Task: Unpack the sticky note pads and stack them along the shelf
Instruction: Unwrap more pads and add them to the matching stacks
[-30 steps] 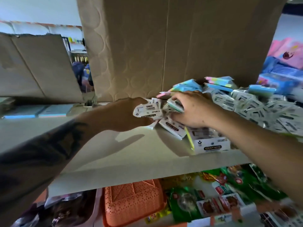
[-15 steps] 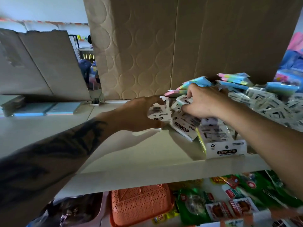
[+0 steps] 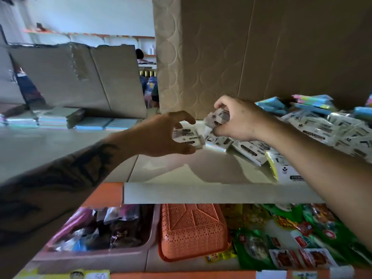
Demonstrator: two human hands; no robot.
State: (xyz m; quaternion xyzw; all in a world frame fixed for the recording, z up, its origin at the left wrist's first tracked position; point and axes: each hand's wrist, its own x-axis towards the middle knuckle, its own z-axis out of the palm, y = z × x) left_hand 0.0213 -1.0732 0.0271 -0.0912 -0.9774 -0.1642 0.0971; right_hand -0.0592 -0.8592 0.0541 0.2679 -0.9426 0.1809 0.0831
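I see my left hand (image 3: 161, 135) with fingers curled wide around one wrapped sticky note pad (image 3: 188, 137), thumb beneath and fingertips above it, held just over the white shelf (image 3: 181, 170) beside the heap of pads (image 3: 314, 131). My right hand (image 3: 237, 119) pinches another pad (image 3: 218, 118) at the heap's near edge — fingers bent tight around it. Labels are blurred, and my right forearm hides part of the heap — its far end runs out of view.

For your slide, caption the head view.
Left hand and right hand each grip a sticky note pack above the shelf.
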